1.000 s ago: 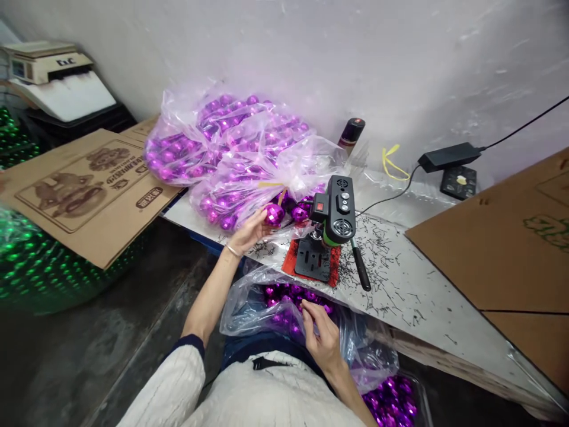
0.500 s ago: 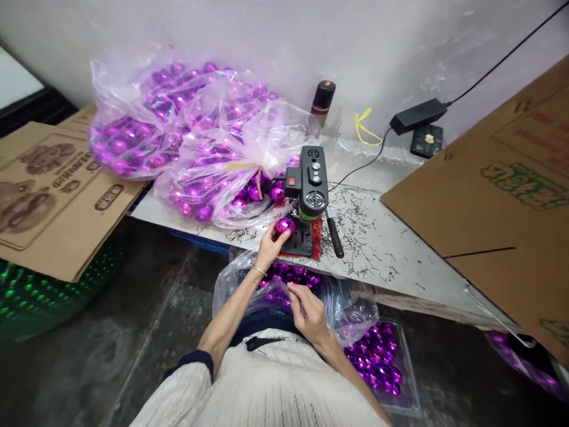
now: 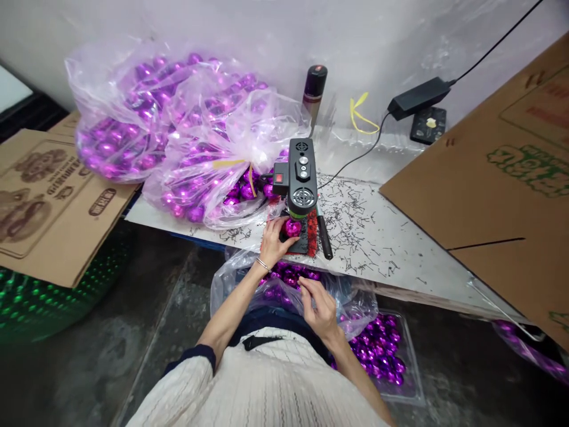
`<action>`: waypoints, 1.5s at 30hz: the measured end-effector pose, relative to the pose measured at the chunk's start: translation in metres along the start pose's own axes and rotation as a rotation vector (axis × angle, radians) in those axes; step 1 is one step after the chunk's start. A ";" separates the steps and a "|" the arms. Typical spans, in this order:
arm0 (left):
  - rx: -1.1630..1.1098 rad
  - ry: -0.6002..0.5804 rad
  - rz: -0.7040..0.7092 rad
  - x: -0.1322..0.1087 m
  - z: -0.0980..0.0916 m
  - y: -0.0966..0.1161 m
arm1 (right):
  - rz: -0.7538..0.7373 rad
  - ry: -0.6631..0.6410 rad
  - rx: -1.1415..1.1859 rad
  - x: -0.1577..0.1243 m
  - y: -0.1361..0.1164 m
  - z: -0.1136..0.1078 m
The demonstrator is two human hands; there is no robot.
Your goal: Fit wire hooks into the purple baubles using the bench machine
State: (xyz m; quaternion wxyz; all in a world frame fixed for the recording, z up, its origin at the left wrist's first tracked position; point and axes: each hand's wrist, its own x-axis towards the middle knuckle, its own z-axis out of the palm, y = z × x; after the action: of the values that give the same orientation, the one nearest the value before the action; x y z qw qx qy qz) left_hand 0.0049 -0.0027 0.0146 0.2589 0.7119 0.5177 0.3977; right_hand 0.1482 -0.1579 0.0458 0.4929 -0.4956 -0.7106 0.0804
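My left hand [image 3: 273, 242] grips a shiny purple ball [image 3: 292, 227] and holds it on the base plate under the head of a small black bench press [image 3: 302, 184]. My right hand [image 3: 319, 307] hovers lower down, over the open plastic bag [image 3: 249, 281] of purple balls in my lap, fingers curled and partly apart; nothing shows in them. Black metal scraps lie scattered over the white tabletop [image 3: 377, 237] to the right of the press.
Two tied clear bags of purple balls [image 3: 178, 136] fill the table's left. A spray can [image 3: 313, 89], a power adapter [image 3: 418, 95] and its cable stand at the wall. Cardboard sheets [image 3: 502, 178] lie right and left. A tray of purple balls [image 3: 382, 356] sits on the floor.
My left hand carried the purple ball from the tied bag down to the press base and now holds it under the head. My right hand stayed over the lap bag.
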 end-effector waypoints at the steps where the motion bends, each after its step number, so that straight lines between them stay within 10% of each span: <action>1: -0.022 0.002 0.005 0.000 0.002 -0.002 | -0.015 0.023 -0.019 0.005 0.002 -0.004; 8: -0.061 0.005 -0.023 0.000 0.009 -0.005 | -0.078 0.303 -0.125 0.064 0.018 -0.024; 15: -0.059 0.008 -0.026 -0.002 0.011 -0.005 | -0.262 0.207 -0.123 0.123 0.013 -0.018; 27: 0.051 0.068 0.099 -0.006 0.019 -0.011 | -0.335 0.410 -0.029 0.106 0.041 0.034; 45: -0.019 0.119 0.185 -0.005 0.017 -0.008 | -0.220 0.435 0.013 0.131 0.015 0.015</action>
State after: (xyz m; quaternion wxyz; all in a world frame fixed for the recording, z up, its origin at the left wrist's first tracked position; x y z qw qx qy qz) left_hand 0.0136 -0.0041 -0.0025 0.1966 0.7294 0.4605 0.4662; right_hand 0.1429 -0.0420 0.1103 0.6434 -0.4175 -0.6369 -0.0780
